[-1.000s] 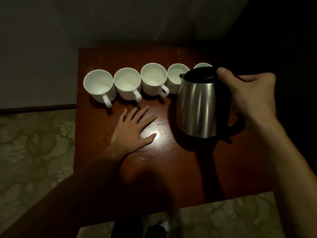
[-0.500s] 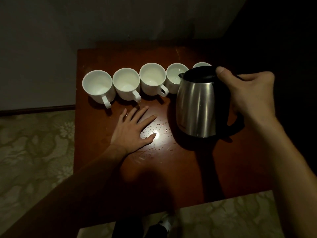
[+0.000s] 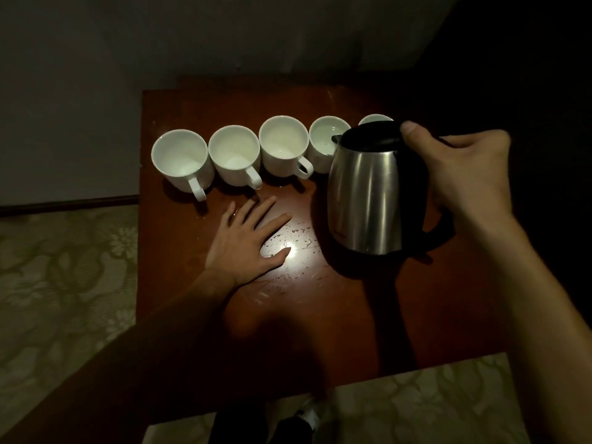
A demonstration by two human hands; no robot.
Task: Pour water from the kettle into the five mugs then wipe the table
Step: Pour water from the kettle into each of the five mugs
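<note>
**Kettle poised at the right end of the mug row**

My right hand (image 3: 461, 174) has its grip wrapped on the kettle (image 3: 368, 193) handle, spout pointing left toward the fourth mug (image 3: 326, 142); my left hand (image 3: 246, 241) lies flat on the wet worktop (image 3: 368, 315).

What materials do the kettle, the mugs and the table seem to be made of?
Kettle: body looks like brushed stainless steel, with soft vertical light streaks; lid and handle look like black plastic, matte.
Mugs: probably glazed white ceramic, smooth with a faint sheen.
Table: seemingly reddish-brown wood or veneer, glossy; it mirrors a light spot and water beads on it.
</note>
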